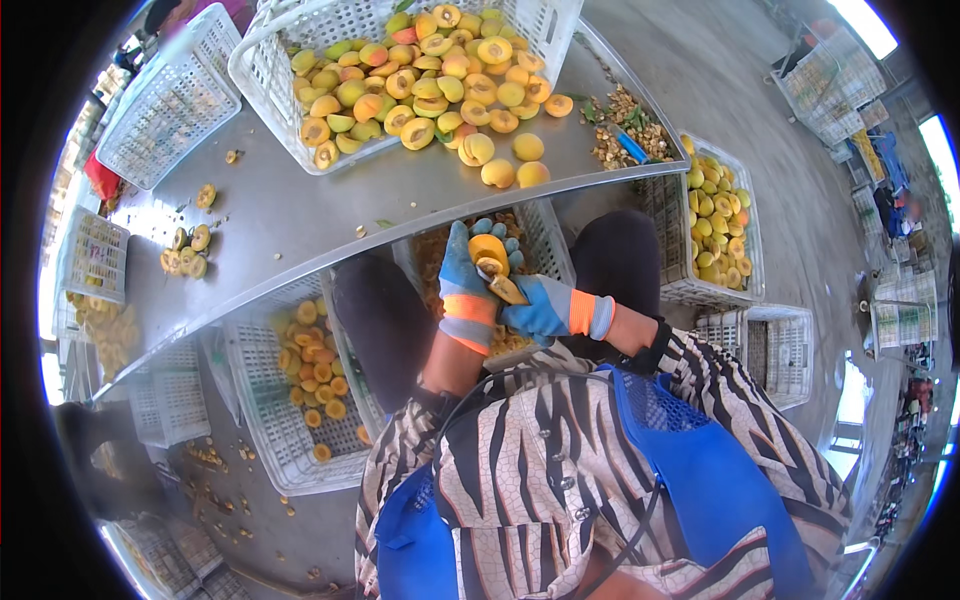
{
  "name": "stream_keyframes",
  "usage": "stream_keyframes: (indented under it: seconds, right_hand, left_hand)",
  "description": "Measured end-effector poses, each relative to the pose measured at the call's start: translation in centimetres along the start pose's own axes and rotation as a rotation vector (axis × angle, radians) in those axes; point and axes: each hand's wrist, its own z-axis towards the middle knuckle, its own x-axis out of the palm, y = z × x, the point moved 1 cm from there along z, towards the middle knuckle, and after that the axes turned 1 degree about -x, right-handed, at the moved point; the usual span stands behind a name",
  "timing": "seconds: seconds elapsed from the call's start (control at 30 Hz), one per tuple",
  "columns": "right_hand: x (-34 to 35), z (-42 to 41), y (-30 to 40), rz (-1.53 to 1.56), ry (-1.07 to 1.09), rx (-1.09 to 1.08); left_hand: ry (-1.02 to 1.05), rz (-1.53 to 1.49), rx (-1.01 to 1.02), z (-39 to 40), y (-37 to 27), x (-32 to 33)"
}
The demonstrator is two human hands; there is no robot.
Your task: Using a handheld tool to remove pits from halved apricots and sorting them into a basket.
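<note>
My left hand [459, 274], in a blue-coated glove with an orange cuff, is closed around a cut yellow apricot [487, 246]. A brown pit or pit hollow shows at the fruit's lower part. My right hand [544, 306], gloved alike, pinches a small tan object [508, 289] against the fruit; whether it is a tool handle or a piece of fruit I cannot tell. Both hands are over a white plastic crate [546, 232] between my knees, which holds brownish pits or scraps. Above them, a large white crate [259, 97] spills halved apricots [427, 86] onto the metal table [315, 199].
Pits and a blue-handled object [632, 148] lie at the table's right corner. Several apricot halves [187, 251] sit on its left. A crate of halves [255, 405] stands below left, a full crate [718, 217] at right, another crate [795, 352] nearer. Scraps litter the floor.
</note>
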Motion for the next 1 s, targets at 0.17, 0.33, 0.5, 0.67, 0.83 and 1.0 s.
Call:
stream_keyframes:
  seconds: [0.17,0.33,0.5,0.67,0.83,1.0]
  right_hand:
    - [0.3,0.0,-1.6,-0.459,-0.115,-0.195]
    - [0.6,-0.8,-2.8,-0.481,-0.37,-0.493]
    - [-2.6,2.7,-5.6,-0.766,-0.404,-0.094]
    - [-3.8,3.0,-7.3,-0.421,-0.469,-0.024]
    - [-3.8,3.6,-7.1,-0.262,-0.459,0.03]
    - [-3.9,3.8,-7.5,-0.279,-0.412,0.053]
  left_hand:
    - [-0.113,-0.208,-0.036,0.4,-1.4,-0.9]
    - [-0.14,-0.012,0.236,0.0,-5.0,-0.8]
    - [-0.042,0.304,0.637,-3.3,-9.7,-3.2]
    - [-0.699,1.032,1.26,-11.4,-17.8,-4.3]
    - [-0.518,1.008,1.193,-7.1,-17.3,-1.1]
    - [-0.273,1.397,0.624,6.5,-11.8,2.9]
